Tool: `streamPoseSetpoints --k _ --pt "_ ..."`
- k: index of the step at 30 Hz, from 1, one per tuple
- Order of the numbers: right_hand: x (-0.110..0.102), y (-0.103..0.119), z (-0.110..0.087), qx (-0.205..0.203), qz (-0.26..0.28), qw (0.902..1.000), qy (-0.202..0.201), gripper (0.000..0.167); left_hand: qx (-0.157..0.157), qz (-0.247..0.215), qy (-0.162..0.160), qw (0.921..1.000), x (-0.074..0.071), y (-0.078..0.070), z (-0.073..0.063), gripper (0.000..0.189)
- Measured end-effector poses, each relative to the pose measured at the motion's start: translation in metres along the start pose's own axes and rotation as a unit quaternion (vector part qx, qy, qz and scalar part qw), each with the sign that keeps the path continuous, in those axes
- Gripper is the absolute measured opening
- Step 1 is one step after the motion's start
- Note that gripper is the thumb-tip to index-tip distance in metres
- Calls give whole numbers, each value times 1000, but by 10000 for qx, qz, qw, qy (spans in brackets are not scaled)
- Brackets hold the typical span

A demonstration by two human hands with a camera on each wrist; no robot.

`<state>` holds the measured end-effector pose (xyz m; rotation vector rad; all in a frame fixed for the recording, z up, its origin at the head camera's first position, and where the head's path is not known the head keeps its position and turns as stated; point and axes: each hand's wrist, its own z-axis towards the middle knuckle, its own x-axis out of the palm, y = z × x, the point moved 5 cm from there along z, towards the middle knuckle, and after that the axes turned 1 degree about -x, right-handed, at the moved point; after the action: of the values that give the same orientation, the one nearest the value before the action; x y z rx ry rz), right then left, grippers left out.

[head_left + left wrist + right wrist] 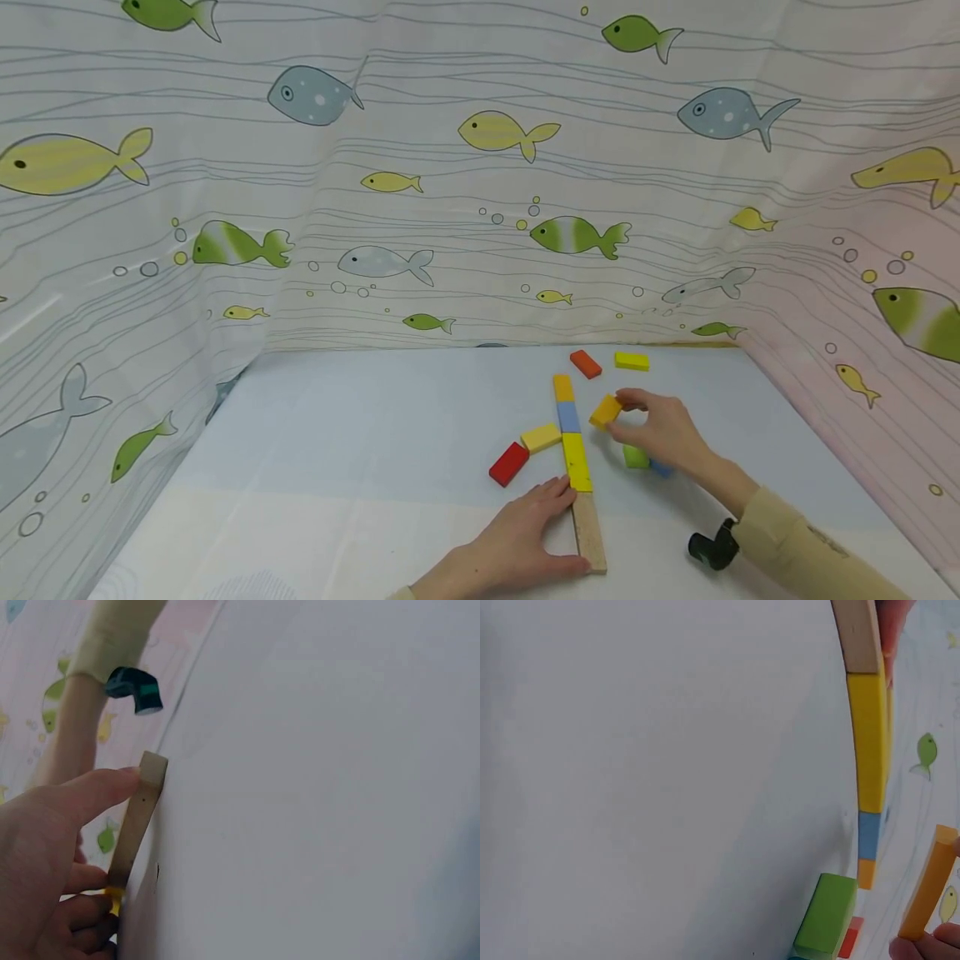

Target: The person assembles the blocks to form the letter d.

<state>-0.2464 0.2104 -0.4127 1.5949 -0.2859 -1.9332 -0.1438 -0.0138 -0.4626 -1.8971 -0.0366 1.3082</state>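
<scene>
My right hand [666,427] pinches an orange-yellow block [604,412] between thumb and fingers, to the right of a straight row of blocks. From near to far, the row has a plain wooden block [589,533], a bright yellow block [576,462], a blue block [568,417] and an orange block [562,387]. Along the row's left side lies my left hand [513,533], its thumb at the near end of the wooden block and its fingertips near the wood and yellow joint. In the right wrist view, the pinched orange-yellow block [928,885] shows its long side.
Left of the row lie a pale yellow block [541,437] and a red block [509,464]. An orange-red block [586,364] and a yellow block [632,362] lie at the back. Under my right hand are a green block [636,457] and a partly hidden blue block [661,468].
</scene>
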Motion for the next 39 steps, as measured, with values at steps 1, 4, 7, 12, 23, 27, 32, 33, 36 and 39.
streamPoseSetpoints --k 1,4,7,12,23,27,32,33,36,39 --pt "1 2 -1 -26 7 10000 -4 56 11 15 -6 10000 0 0 0 78" --pt "3 8 -6 -178 52 9998 -5 55 42 50 -19 10000 0 0 0 78" --pt "4 15 -9 -349 126 9993 -37 54 71 72 -41 9999 0 -1 0 78" --pt "4 24 -12 -604 173 9980 -102 51 113 98 -75 9999 0 -1 0 78" --pt "7 31 -16 -737 182 9971 71 51 107 101 -16 9999 0 0 1 79" --pt "9 34 -17 -777 251 9966 150 50 88 91 17 9999 0 0 1 79" --pt "12 39 -18 -846 336 9955 258 50 65 133 4 9999 0 -1 1 79" --pt "13 40 -18 -840 356 9954 288 50 80 144 -11 9999 0 -1 1 79" --pt "15 43 -19 -880 380 9948 348 51 103 144 -33 9998 0 -1 0 80" --pt "18 47 -20 -952 378 9941 366 51 38 84 -24 10000 1 -1 0 80"
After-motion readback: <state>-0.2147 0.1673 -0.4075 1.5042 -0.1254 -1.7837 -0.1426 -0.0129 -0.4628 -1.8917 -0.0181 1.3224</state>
